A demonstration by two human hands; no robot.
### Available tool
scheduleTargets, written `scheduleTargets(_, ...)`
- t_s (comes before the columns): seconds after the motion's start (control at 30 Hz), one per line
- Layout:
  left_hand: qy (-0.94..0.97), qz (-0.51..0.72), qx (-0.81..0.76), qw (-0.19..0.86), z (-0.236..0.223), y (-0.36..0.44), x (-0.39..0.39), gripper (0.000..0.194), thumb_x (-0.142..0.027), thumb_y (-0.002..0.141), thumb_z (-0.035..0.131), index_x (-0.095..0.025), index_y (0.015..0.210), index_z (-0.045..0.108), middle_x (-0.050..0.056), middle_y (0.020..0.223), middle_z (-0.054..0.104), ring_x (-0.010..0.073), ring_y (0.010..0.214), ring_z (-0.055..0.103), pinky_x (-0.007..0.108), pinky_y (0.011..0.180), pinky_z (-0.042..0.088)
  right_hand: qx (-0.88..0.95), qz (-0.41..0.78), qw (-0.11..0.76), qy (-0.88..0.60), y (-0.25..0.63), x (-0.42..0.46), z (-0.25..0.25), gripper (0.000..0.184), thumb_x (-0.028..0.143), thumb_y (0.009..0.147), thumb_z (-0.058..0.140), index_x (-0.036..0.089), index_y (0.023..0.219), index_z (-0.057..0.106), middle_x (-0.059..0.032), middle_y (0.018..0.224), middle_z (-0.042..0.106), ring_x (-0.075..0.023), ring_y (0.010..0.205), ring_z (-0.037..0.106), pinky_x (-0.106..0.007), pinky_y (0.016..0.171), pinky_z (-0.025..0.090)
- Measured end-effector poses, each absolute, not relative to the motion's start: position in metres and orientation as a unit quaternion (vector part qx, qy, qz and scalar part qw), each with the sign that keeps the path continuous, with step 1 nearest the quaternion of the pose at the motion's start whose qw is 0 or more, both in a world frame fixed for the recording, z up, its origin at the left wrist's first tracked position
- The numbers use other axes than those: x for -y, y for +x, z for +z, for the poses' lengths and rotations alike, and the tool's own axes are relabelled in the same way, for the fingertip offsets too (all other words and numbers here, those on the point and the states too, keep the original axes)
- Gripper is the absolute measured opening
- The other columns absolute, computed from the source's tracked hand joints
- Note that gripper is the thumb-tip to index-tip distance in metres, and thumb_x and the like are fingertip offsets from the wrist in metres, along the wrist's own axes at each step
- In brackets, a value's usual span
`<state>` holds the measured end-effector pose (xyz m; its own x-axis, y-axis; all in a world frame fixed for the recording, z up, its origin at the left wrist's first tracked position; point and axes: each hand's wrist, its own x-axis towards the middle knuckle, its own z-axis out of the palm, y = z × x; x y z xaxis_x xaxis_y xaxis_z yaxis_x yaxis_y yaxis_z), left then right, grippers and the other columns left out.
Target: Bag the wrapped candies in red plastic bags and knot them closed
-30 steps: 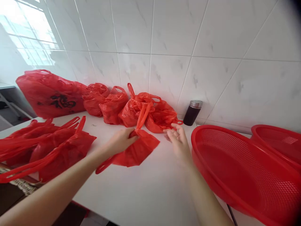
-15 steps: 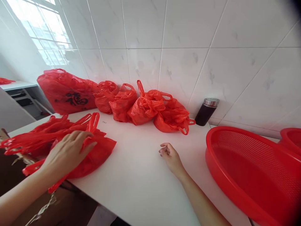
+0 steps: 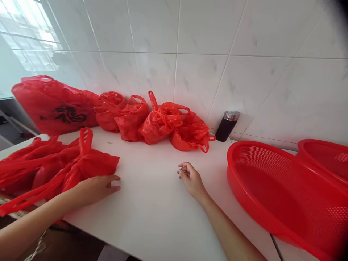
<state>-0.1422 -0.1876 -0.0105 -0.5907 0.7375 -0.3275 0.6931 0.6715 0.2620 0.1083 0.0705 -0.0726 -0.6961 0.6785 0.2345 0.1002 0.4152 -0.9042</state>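
My left hand [image 3: 95, 189] reaches over the near left of the table, palm down, thumb and fingers apart and holding nothing. Right behind it lies a pile of flat red plastic bags [image 3: 38, 159], their handles trailing to the left. The nearest bag [image 3: 92, 163] is gathered in its middle, with one handle loop standing up; whether my wrist touches it I cannot tell. My right hand [image 3: 191, 178] hovers over or rests on the white table [image 3: 152, 203], loosely curled, with gaps between the fingers and nothing in them.
Several filled red bags [image 3: 160, 123] line the tiled wall, a large one [image 3: 57, 105] with black print at the left. A dark flask [image 3: 227, 126] with a silver lid stands right of them. Red perforated baskets [image 3: 269, 188] take up the right side.
My left hand has come off the top of the bag pile, down to its near right side. My right hand keeps its loose curl. The view has turned a little to the right.
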Motion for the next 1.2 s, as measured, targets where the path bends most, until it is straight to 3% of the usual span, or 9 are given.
scheduleTargets(0.2,0.518,0.091,-0.829,0.191,0.014,-0.093,0.117,0.045,-0.058,0.087,0.044,-0.032,0.119,0.063,0.002,0.105,0.072,0.024,0.086,0.069,0.035,0.076,0.051,0.8,0.312,0.42,-0.295,0.079,-0.127,-0.013,0.024,0.023,0.093,0.038,0.021,0.106,0.058,-0.0071,0.108,0.066,-0.0175,0.102,0.061,-0.032,0.091,0.047)
scheduleTargets(0.37,0.687,0.144,-0.711,-0.034,0.012,-0.041,0.002,0.041,-0.034,0.092,0.048,-0.024,0.131,0.054,0.008,0.135,0.057,0.0256,0.12,0.055,0.04,0.098,0.046,0.797,0.177,0.427,-0.388,0.051,-0.178,0.015,0.038,0.014,0.084,0.056,0.021,0.121,0.059,-0.014,0.147,0.041,-0.0333,0.139,0.029,-0.053,0.109,0.023)
scheduleTargets(0.47,0.709,0.146,-0.686,-0.08,-0.01,-0.026,-0.06,0.051,-0.03,0.086,0.06,-0.024,0.136,0.051,0.011,0.148,0.044,0.0341,0.137,0.036,0.052,0.111,0.03,0.799,0.147,0.395,-0.429,0.047,-0.198,0.019,0.027,0.013,0.079,0.064,0.019,0.106,0.066,-0.0183,0.133,0.055,-0.0378,0.131,0.038,-0.057,0.104,0.026)
scheduleTargets(0.57,0.708,0.149,-0.683,-0.096,-0.036,-0.027,-0.104,0.05,-0.027,0.081,0.065,-0.02,0.13,0.058,0.017,0.144,0.049,0.0419,0.135,0.037,0.063,0.11,0.024,0.798,0.135,0.381,-0.446,0.05,-0.217,0.039,0.011,0.018,0.082,0.061,0.02,0.091,0.067,-0.014,0.105,0.067,-0.0301,0.109,0.056,-0.048,0.094,0.038)
scheduleTargets(0.73,0.71,0.187,-0.671,-0.102,-0.056,-0.045,-0.135,0.036,-0.017,0.083,0.057,-0.019,0.119,0.065,0.018,0.137,0.056,0.0411,0.134,0.04,0.065,0.108,0.025,0.759,0.134,0.441,-0.46,0.067,-0.244,0.111,0.021,0.025,0.091,0.042,0.023,0.103,0.059,-0.0083,0.105,0.064,-0.0231,0.094,0.06,-0.04,0.082,0.045)
scheduleTargets(0.9,0.743,0.274,-0.601,-0.111,-0.031,-0.048,-0.123,0.026,-0.021,0.082,0.061,-0.026,0.106,0.069,0.009,0.133,0.06,0.0343,0.131,0.044,0.061,0.114,0.018,0.747,0.144,0.499,-0.414,0.115,-0.251,0.154,0.021,0.018,0.085,0.045,0.022,0.097,0.062,-0.0066,0.113,0.064,-0.0214,0.1,0.059,-0.04,0.091,0.044)
scheduleTargets(1.03,0.727,0.399,-0.541,-0.139,0.005,-0.033,-0.085,0.016,-0.03,0.088,0.055,-0.025,0.102,0.062,0.007,0.106,0.066,0.0225,0.106,0.06,0.05,0.112,0.031,0.758,0.186,0.509,-0.363,0.161,-0.231,0.16,0.025,0.014,0.083,0.045,0.019,0.095,0.066,-0.0045,0.102,0.069,-0.0176,0.094,0.064,-0.036,0.088,0.048)
scheduleTargets(1.13,0.603,0.572,-0.53,-0.168,0.034,-0.017,-0.054,0.022,-0.03,0.093,0.047,-0.022,0.114,0.051,0.013,0.122,0.054,0.0241,0.122,0.05,0.046,0.108,0.035,0.754,0.253,0.502,-0.338,0.184,-0.202,0.16,0.027,0.013,0.082,0.044,0.018,0.095,0.067,-0.0035,0.095,0.071,-0.0164,0.086,0.067,-0.033,0.08,0.051)
scheduleTargets(1.2,0.492,0.68,-0.537,-0.086,0.051,-0.006,-0.037,0.042,-0.034,0.089,0.058,-0.027,0.127,0.043,0.012,0.138,0.044,0.0255,0.129,0.044,0.045,0.107,0.037,0.75,0.313,0.491,-0.315,0.192,-0.18,0.156,0.028,0.012,0.079,0.045,0.018,0.094,0.068,-0.0028,0.093,0.071,-0.0163,0.085,0.067,-0.033,0.079,0.052)
